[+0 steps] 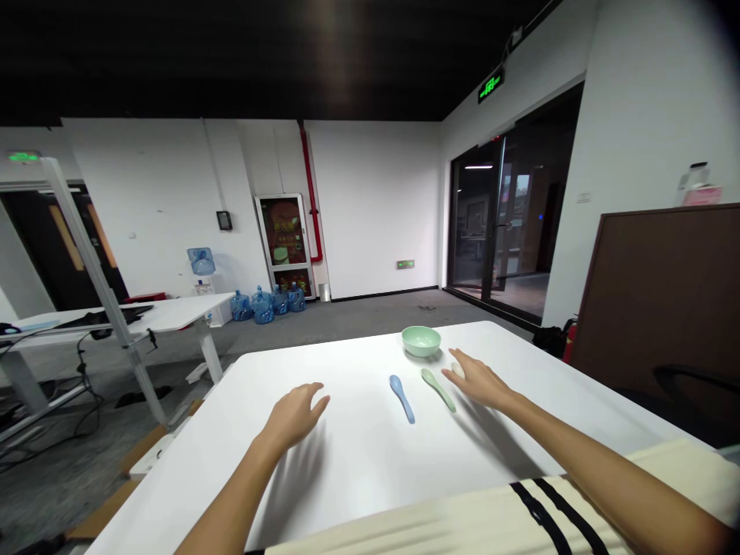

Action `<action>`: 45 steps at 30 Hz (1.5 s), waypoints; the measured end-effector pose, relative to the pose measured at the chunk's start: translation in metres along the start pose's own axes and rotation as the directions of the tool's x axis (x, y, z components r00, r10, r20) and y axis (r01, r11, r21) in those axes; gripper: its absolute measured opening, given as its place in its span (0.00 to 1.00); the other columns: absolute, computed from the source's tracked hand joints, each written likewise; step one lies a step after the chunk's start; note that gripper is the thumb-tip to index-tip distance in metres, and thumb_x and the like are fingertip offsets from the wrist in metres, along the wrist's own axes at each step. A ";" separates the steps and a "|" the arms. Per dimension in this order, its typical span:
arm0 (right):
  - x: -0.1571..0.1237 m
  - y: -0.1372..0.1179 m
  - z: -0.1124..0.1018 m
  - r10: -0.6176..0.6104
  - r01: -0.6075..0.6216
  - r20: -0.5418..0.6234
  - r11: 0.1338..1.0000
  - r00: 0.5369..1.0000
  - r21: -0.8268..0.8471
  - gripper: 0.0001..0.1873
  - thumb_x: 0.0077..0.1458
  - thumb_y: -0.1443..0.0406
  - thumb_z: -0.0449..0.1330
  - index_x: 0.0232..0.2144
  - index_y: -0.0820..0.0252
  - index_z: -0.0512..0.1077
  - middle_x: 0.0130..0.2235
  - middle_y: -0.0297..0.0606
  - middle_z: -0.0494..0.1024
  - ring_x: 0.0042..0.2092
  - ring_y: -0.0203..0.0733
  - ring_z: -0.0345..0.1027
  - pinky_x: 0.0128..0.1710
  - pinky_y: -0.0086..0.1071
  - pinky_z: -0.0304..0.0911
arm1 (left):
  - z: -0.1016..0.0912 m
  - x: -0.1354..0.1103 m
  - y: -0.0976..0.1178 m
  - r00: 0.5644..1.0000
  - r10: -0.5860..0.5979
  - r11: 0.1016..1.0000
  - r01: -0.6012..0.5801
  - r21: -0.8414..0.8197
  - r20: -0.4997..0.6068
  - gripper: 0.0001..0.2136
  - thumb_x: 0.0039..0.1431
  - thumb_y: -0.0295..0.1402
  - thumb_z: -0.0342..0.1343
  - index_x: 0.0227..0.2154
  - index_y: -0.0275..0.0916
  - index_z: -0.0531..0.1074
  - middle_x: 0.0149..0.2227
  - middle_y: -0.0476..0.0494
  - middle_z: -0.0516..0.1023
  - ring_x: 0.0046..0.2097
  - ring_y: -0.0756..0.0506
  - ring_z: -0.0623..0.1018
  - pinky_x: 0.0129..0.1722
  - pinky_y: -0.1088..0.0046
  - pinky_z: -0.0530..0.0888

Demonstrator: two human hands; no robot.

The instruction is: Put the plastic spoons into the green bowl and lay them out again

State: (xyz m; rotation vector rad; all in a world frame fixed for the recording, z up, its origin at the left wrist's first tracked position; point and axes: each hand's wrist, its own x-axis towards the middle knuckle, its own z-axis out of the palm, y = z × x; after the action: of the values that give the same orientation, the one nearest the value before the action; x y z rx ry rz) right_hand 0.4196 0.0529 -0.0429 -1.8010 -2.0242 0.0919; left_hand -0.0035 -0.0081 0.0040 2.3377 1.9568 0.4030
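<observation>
Apparent reaching step: right hand (481, 382) at pale object (458, 370), right of frame centre.
Its grip cannot be told; left hand (296, 415) wide, empty. A secure pinch seems needed.

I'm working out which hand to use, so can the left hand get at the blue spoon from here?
Probably yes: the left hand looks open, and only white tabletop shows between it and the blue spoon. The green spoon lies beyond.

Tabletop (352, 486) bright; shadows (297, 470) soft; picture edges stretched.
</observation>
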 end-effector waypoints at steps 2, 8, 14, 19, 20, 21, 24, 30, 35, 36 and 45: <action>0.000 0.000 -0.001 0.000 -0.001 0.007 1.000 1.000 0.003 0.41 0.61 0.45 0.46 0.68 0.62 0.50 0.68 0.49 0.54 0.67 0.53 0.50 0.64 0.44 0.49 | -0.001 -0.001 0.001 1.000 0.002 1.000 -0.002 0.005 0.006 0.25 0.64 0.48 0.41 0.56 0.41 0.69 0.58 0.40 0.73 0.59 0.38 0.71 0.55 0.62 0.67; 0.000 0.002 0.002 0.008 -0.008 0.011 1.000 1.000 0.011 0.41 0.61 0.45 0.47 0.68 0.62 0.51 0.68 0.48 0.55 0.67 0.52 0.50 0.64 0.42 0.49 | -0.003 -0.002 0.003 1.000 -0.002 1.000 0.002 0.013 0.011 0.25 0.64 0.48 0.41 0.56 0.40 0.69 0.58 0.40 0.73 0.59 0.38 0.71 0.55 0.62 0.68; 0.002 0.001 -0.002 0.001 -0.001 0.005 1.000 1.000 0.017 0.38 0.61 0.46 0.48 0.66 0.63 0.56 0.64 0.49 0.62 0.64 0.52 0.57 0.59 0.39 0.55 | 0.000 0.000 -0.001 1.000 0.008 1.000 -0.008 0.020 -0.002 0.25 0.64 0.48 0.41 0.56 0.40 0.69 0.58 0.40 0.73 0.58 0.38 0.72 0.54 0.63 0.68; 0.021 0.005 -0.014 0.038 -0.038 -0.001 0.999 0.999 -0.014 0.33 0.61 0.49 0.49 0.59 0.65 0.64 0.55 0.52 0.73 0.55 0.52 0.67 0.50 0.37 0.61 | 0.003 0.002 -0.004 1.000 0.014 1.000 -0.013 0.021 -0.013 0.24 0.64 0.47 0.41 0.56 0.42 0.69 0.57 0.42 0.74 0.58 0.39 0.72 0.53 0.63 0.68; 0.027 0.007 -0.016 0.052 -0.051 0.004 0.998 0.999 -0.035 0.31 0.60 0.50 0.50 0.57 0.65 0.66 0.54 0.52 0.74 0.54 0.52 0.68 0.48 0.36 0.62 | 0.003 0.002 -0.005 1.000 0.015 1.000 -0.015 0.020 -0.014 0.24 0.64 0.47 0.41 0.56 0.42 0.69 0.57 0.42 0.74 0.58 0.39 0.72 0.54 0.63 0.68; 0.033 0.010 -0.017 0.069 -0.068 0.014 0.996 0.998 -0.060 0.30 0.60 0.50 0.51 0.55 0.65 0.68 0.52 0.52 0.75 0.53 0.53 0.69 0.47 0.36 0.62 | 0.003 0.003 -0.005 1.000 0.015 1.000 -0.014 0.020 -0.016 0.24 0.64 0.47 0.41 0.56 0.42 0.69 0.57 0.42 0.74 0.58 0.39 0.72 0.54 0.62 0.68; 0.048 0.023 -0.015 0.142 -0.130 0.079 0.981 0.987 -0.145 0.24 0.56 0.51 0.55 0.45 0.63 0.74 0.46 0.52 0.78 0.48 0.53 0.71 0.40 0.36 0.62 | 0.004 0.003 -0.006 1.000 0.017 1.000 -0.016 0.019 -0.017 0.24 0.64 0.47 0.41 0.56 0.42 0.69 0.57 0.42 0.74 0.58 0.39 0.72 0.54 0.62 0.68; 0.052 0.047 0.008 0.311 -0.259 0.200 0.933 0.929 -0.249 0.23 0.52 0.49 0.57 0.36 0.64 0.73 0.40 0.52 0.77 0.39 0.51 0.73 0.32 0.35 0.60 | 0.005 0.004 -0.008 1.000 0.012 1.000 -0.012 0.019 -0.011 0.25 0.64 0.47 0.40 0.56 0.41 0.69 0.57 0.41 0.74 0.57 0.39 0.72 0.53 0.62 0.69; 0.047 0.060 0.025 0.356 -0.276 0.283 0.918 0.890 -0.284 0.18 0.46 0.58 0.62 0.37 0.64 0.72 0.40 0.49 0.77 0.38 0.50 0.73 0.31 0.35 0.60 | 0.004 0.005 -0.008 1.000 0.016 1.000 -0.016 0.013 -0.006 0.25 0.65 0.47 0.40 0.56 0.41 0.69 0.57 0.41 0.74 0.57 0.39 0.73 0.53 0.62 0.69; 0.046 0.062 0.026 0.359 -0.277 0.295 0.917 0.886 -0.286 0.17 0.45 0.59 0.62 0.36 0.65 0.72 0.40 0.49 0.77 0.38 0.50 0.73 0.31 0.35 0.60 | 0.004 0.005 -0.008 1.000 0.014 1.000 -0.014 0.012 -0.004 0.25 0.65 0.47 0.40 0.56 0.41 0.69 0.57 0.41 0.74 0.57 0.39 0.73 0.53 0.62 0.69; 0.051 0.061 0.019 0.339 -0.282 0.271 0.932 0.901 -0.226 0.10 0.50 0.64 0.58 0.34 0.64 0.71 0.36 0.48 0.77 0.33 0.44 0.72 0.28 0.32 0.58 | 0.002 0.004 -0.006 1.000 0.002 1.000 -0.002 0.010 0.011 0.24 0.64 0.46 0.41 0.56 0.41 0.69 0.58 0.41 0.73 0.58 0.39 0.72 0.53 0.63 0.68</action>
State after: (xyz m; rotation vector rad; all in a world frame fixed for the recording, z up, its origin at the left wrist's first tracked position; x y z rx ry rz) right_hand 0.4665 0.1159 -0.0662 -2.3455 -1.9738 0.3094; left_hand -0.0085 -0.0027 0.0012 2.3427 1.9561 0.3810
